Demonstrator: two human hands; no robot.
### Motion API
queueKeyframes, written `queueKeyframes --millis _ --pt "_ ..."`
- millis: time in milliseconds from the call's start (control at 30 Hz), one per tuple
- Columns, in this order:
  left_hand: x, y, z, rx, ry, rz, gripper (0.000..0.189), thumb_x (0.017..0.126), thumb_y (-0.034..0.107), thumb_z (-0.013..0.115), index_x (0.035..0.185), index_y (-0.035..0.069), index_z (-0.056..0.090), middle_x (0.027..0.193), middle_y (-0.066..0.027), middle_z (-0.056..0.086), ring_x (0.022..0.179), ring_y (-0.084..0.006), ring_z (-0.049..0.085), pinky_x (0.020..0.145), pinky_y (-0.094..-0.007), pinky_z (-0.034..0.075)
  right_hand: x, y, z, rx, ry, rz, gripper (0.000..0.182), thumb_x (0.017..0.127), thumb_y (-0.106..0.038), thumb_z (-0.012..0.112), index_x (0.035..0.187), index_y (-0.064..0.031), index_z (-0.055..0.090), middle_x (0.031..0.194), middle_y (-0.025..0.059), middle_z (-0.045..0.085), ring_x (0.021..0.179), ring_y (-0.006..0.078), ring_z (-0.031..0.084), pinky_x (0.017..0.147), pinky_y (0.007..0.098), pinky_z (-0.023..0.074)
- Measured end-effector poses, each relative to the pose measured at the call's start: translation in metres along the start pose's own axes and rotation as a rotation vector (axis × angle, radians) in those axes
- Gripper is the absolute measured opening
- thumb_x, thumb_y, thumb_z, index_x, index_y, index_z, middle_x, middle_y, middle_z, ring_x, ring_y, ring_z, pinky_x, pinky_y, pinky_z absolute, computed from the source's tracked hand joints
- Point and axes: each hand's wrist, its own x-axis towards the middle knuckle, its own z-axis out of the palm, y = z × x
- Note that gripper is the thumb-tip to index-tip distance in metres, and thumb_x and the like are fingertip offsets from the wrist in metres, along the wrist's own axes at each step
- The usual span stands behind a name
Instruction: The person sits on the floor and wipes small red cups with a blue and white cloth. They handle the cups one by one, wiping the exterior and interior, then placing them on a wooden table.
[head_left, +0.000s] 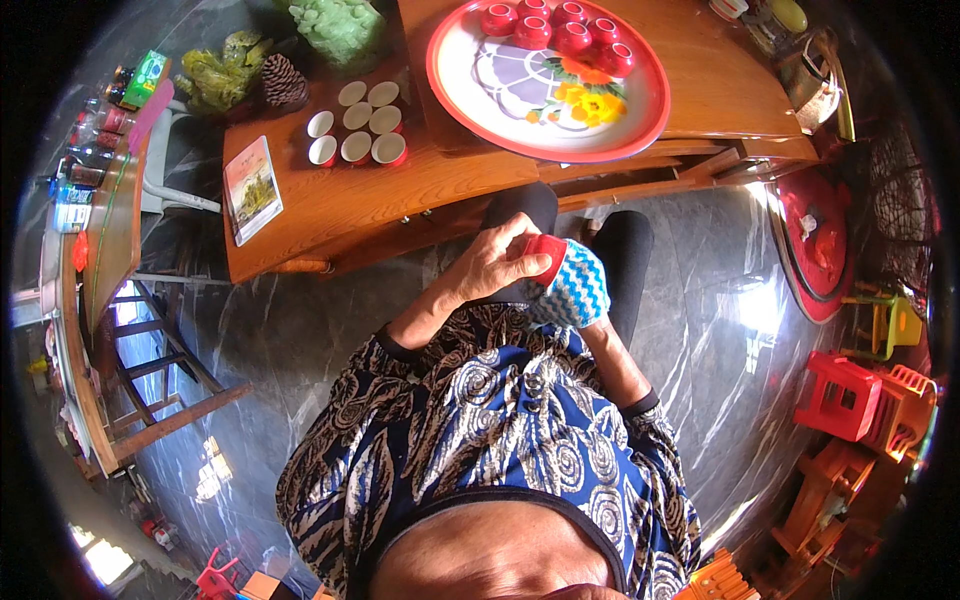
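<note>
My left hand (499, 259) grips a small red cup (547, 257) in front of my lap. A blue, white and grey patterned cloth (581, 285) covers my right hand (583, 300) and is pressed against the cup; the fingers under it are hidden. Several red cups with white insides stand mouth up on the wooden table, one of them a front cup (389, 149). On a large round enamel tray (480, 137) with a red rim and painted flowers, several red cups (616, 60) rest upside down at the far side.
A booklet (255, 191) lies on the wooden table (322, 202) at the left, with a pine cone (284, 79) and a green carved ornament (339, 34) behind. Below the tray is an open drawer space (637, 176). A red plastic stool (840, 396) stands at the right, a wooden-and-metal frame (180, 424) at the left.
</note>
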Motion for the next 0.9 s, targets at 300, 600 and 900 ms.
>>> queueKeyframes --millis 300,600,900 --pt "-0.003 -0.004 0.008 -0.364 -0.026 -0.332 0.044 0.091 0.051 0.051 0.077 0.01 0.053 0.058 0.0023 0.049 0.039 -0.0045 0.038 0.033 -0.0213 0.024 -0.002 -0.016 -0.019 -0.248 0.034 0.017 0.023 0.066 -0.021 0.075 0.083 -0.0099 0.064 0.075 0.0062 0.059 0.066 0.0235 0.06 0.059 0.0327 0.0486" --pt "-0.008 -0.007 0.022 -0.599 0.056 -0.363 0.04 0.093 0.047 0.054 0.087 0.008 0.058 0.069 0.0016 0.053 0.065 -0.0055 0.048 0.057 -0.0224 0.039 -0.005 -0.009 -0.012 -0.258 0.088 0.006 0.034 0.063 -0.025 0.075 0.093 -0.0099 0.064 0.083 0.0051 0.061 0.072 0.0227 0.062 0.063 0.0305 0.0514" --pt "-0.007 -0.007 0.015 0.031 0.067 0.084 0.038 0.088 0.039 0.065 0.1 0.005 0.055 0.082 -0.0036 0.058 0.076 -0.0121 0.055 0.071 -0.0278 0.046 -0.004 0.0 0.005 -0.059 0.091 0.123 0.032 0.056 -0.024 0.078 0.076 -0.0079 0.058 0.07 0.0118 0.058 0.068 0.0343 0.06 0.063 0.0401 0.0471"
